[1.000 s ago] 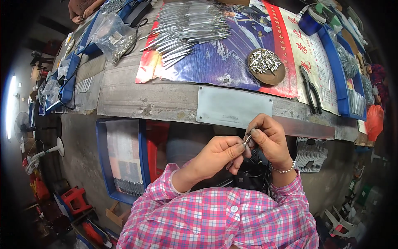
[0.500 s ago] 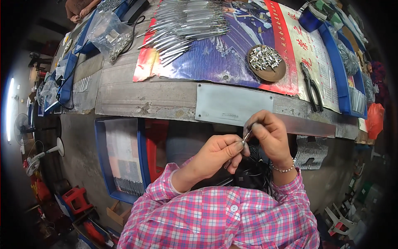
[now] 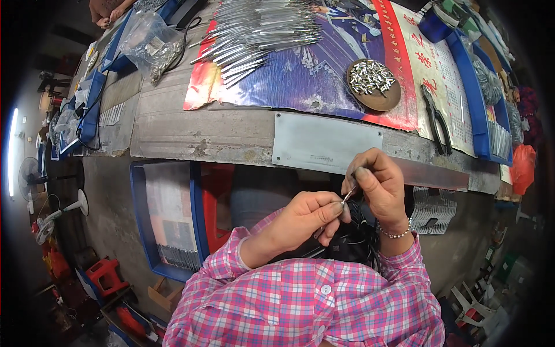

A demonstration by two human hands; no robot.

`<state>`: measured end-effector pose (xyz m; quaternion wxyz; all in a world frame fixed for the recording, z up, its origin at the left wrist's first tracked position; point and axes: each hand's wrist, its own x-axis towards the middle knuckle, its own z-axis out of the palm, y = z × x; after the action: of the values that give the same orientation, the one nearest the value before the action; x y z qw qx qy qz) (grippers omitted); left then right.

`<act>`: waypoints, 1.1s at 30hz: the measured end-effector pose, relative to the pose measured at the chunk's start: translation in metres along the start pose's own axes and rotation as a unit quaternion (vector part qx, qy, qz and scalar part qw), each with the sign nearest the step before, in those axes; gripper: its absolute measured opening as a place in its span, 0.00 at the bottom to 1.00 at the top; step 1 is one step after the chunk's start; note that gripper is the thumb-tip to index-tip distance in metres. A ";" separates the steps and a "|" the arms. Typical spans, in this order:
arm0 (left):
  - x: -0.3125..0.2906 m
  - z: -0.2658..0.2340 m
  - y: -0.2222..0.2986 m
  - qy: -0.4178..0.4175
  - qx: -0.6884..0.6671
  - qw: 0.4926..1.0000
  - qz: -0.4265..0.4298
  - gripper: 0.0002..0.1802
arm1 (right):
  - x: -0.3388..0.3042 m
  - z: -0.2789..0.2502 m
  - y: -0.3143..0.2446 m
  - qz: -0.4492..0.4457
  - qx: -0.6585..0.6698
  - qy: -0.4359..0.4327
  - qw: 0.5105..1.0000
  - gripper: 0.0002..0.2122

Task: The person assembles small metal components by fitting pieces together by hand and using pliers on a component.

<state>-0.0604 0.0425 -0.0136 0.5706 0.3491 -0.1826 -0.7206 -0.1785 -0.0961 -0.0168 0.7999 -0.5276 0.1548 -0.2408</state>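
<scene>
In front of my chest, past the near edge of the workbench, my left hand (image 3: 309,218) pinches a thin shiny metal rod (image 3: 347,198) between thumb and forefinger. My right hand (image 3: 381,188) is up against it, its thumb and bent fingers pinched at the rod's upper end. Whether a second small piece sits in the right fingers cannot be made out. On the bench, a round brown dish (image 3: 384,103) holds many short silver metal sleeves. Left of it lies a heap of long slim metal rods (image 3: 260,29) on a printed poster (image 3: 289,92). Black-handled pliers (image 3: 436,121) rest to the right.
A white plate (image 3: 326,141) is fixed at the bench edge (image 3: 202,136). Below left stands a blue tray (image 3: 139,196) with rods at its near end. Blue bins (image 3: 483,124) line the right side; a clear bag of parts (image 3: 150,49) lies far left. Another person's hand (image 3: 104,23) shows there.
Both hands have shifted slightly to the right, still close together at the rod. The rod shows a little more between the fingers. Things on the bench stay in place.
</scene>
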 end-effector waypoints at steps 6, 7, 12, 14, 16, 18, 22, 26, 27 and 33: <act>-0.001 0.001 0.006 0.023 -0.004 1.000 0.008 0.14 | -0.003 0.001 0.002 0.028 -0.017 -0.041 0.999 0.05; -0.001 0.000 0.005 0.023 -0.005 1.000 0.008 0.14 | -0.003 0.000 0.002 0.031 -0.020 -0.050 0.998 0.05; -0.002 -0.001 0.000 -0.002 -0.012 1.000 0.006 0.15 | -0.006 0.000 -0.001 0.035 -0.087 -0.081 0.992 0.05; -0.002 0.001 0.001 0.004 -0.012 1.000 0.006 0.15 | -0.008 0.004 0.002 -0.022 -0.120 -0.076 0.990 0.05; -0.001 0.001 0.001 0.010 -0.012 1.000 0.008 0.15 | -0.009 0.005 0.008 -0.019 -0.095 -0.062 0.993 0.04; -0.002 -0.001 0.000 -0.004 0.012 1.000 -0.015 0.15 | -0.006 0.003 0.009 -0.017 -0.070 -0.049 0.996 0.04; -0.004 -0.002 -0.006 0.005 -0.004 1.000 -0.019 0.15 | 0.006 -0.007 0.003 -0.090 0.090 0.063 0.990 0.04; -0.004 -0.005 -0.002 0.020 -0.044 0.999 0.004 0.15 | -0.001 -0.008 0.007 0.021 -0.016 0.003 1.000 0.06; -0.003 -0.003 -0.001 0.016 -0.042 0.999 0.005 0.15 | -0.004 -0.004 0.006 0.048 -0.023 -0.011 0.999 0.06; -0.004 -0.001 0.001 -0.002 -0.025 1.000 0.002 0.15 | -0.005 -0.004 0.003 0.041 -0.025 -0.058 0.997 0.06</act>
<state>-0.0587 0.0458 -0.0125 0.5805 0.3325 -0.1664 -0.7244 -0.1843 -0.0954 -0.0217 0.8034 -0.5535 0.1356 -0.1725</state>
